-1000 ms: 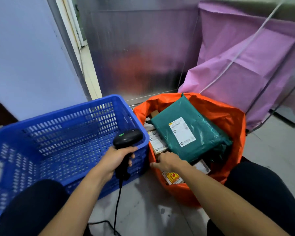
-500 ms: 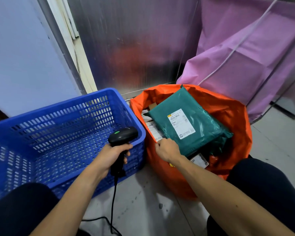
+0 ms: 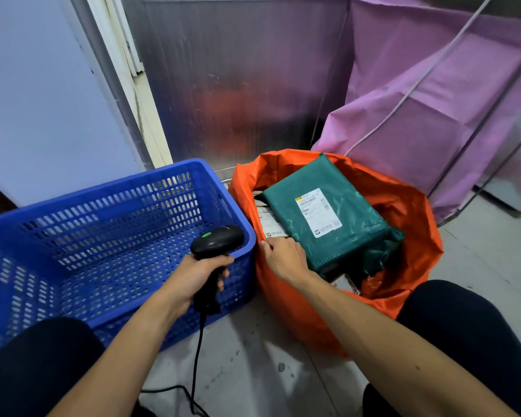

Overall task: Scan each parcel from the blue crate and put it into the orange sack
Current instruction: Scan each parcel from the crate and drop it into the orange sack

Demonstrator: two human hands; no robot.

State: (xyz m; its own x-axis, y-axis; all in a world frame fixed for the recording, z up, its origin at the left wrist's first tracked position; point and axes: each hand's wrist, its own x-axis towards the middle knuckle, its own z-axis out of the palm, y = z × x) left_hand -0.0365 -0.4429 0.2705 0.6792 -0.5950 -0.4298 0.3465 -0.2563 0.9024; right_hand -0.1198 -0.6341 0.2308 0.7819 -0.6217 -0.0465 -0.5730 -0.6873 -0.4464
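Here left hand [image 3: 197, 276] grips scanner [image 3: 217, 241], right hand [image 3: 283, 257] sack [image 3: 409, 212].

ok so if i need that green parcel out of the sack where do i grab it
Probably its near edge, coming from above on the near side: the green parcel lies flat, label up, atop the others in the orange sack, and that edge sits exposed beside the right hand at the rim.
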